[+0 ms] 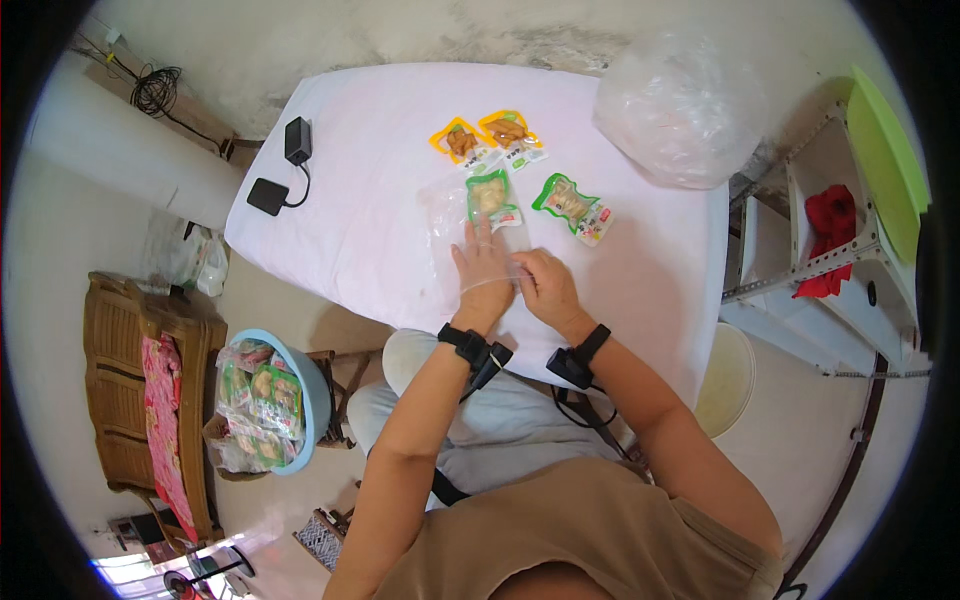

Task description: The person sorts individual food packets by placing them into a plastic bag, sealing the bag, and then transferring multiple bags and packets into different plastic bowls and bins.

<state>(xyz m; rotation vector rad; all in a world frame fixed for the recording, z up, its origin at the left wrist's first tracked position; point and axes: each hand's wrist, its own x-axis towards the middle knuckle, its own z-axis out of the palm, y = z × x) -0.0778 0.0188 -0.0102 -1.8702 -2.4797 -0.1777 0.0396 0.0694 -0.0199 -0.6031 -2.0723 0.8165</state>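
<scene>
A clear plastic bag (444, 225) lies flat on the white-covered table, its mouth toward me. My left hand (484, 270) reaches into it, palm down with fingers spread. Its fingertips touch the lower end of a green-edged food packet (490, 193), which appears to be inside the bag. My right hand (547, 289) pinches the bag's edge at the mouth, beside my left wrist. To the right lies another green-edged packet (574, 206). Beyond the bag are two orange-edged packets, one on the left (460, 142) and one on the right (511, 136), with brown food showing.
A large bundle of clear plastic bags (679, 112) sits at the table's far right corner. Two cabled black boxes (298, 141) lie at the left. A blue basin (319, 397) of packets stands lower left, near a wooden bench (116, 375). Metal shelving (810, 262) stands right.
</scene>
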